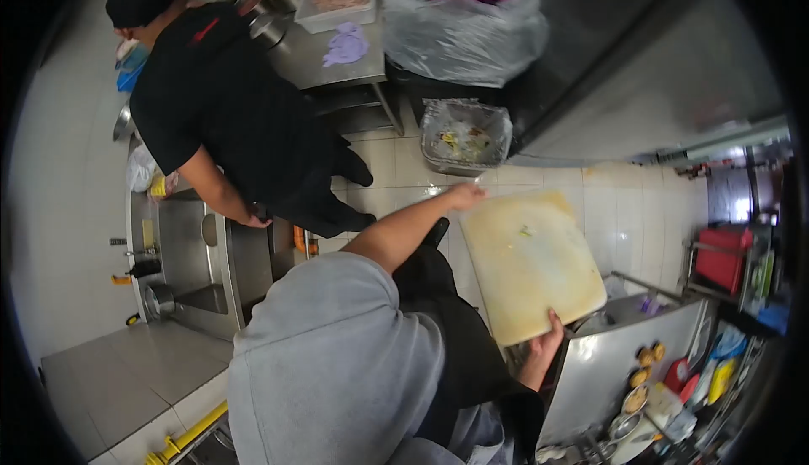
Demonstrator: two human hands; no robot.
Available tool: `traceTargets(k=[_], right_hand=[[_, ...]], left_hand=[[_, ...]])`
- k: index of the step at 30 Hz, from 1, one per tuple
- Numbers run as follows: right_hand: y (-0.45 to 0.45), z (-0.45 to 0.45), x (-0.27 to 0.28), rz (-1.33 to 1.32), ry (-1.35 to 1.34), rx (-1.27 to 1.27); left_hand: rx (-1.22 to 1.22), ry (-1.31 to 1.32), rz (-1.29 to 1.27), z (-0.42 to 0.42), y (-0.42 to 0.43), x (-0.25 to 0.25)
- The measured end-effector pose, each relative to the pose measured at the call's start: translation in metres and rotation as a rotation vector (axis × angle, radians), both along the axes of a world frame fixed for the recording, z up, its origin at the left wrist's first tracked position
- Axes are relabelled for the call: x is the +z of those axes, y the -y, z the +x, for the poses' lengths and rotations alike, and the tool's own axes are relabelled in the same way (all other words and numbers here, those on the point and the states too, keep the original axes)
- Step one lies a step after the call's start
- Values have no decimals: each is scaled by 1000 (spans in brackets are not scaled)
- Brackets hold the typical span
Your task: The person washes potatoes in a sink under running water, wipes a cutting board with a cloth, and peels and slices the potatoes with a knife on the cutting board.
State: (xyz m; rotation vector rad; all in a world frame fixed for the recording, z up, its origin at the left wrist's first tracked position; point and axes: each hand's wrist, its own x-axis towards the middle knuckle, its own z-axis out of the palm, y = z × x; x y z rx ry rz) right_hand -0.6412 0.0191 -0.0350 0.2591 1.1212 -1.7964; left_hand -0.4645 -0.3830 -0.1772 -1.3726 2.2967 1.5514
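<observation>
A large yellowed cutting board (533,263) is held out in front of me above the floor, tilted, with a small green scrap lying near its middle. My left hand (465,196) closes on its far-left corner. At the near edge, my right hand (545,347) grips the board with the thumb on top and the other fingers hidden underneath. Close beyond my left hand stands a lined waste bin (438,160) with food scraps inside.
At the upper left a co-worker in black (244,102) stands by a steel sink (185,250). A steel table (308,64) holds a tub and a purple cloth. A big bagged bin (463,35) stands behind; a steel counter (624,372) lies at right.
</observation>
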Motion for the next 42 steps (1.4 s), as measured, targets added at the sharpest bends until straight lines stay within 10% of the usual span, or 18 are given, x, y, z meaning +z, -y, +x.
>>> traceTargets(k=[2,5,7,13,15,19,25,32,38,42], right_hand=[[77,10,-12,-10,36,33],[173,29,-21,20,118,103],[219,43,-21,45,143,125],[307,56,-31,92,101,232],[334,54,-29,126,36,239],[377,61,-17,124,-56,232],[401,58,-4,237,-186,358],[396,53,36,270,-324,369],[378,52,46,340,-456,390],[369,50,40,393,-536,412]], left_hand=[[372,-1,-154,40,101,36],[887,45,-1050,119,251,91],[1063,187,-995,155,323,141],[430,567,-642,197,423,112],[508,300,-639,205,437,68],[737,-7,-506,163,283,136],[155,-851,-185,2,147,146],[-32,-852,-487,-111,165,86],[-13,58,-387,-103,240,-45],[35,31,-315,-94,257,-4]])
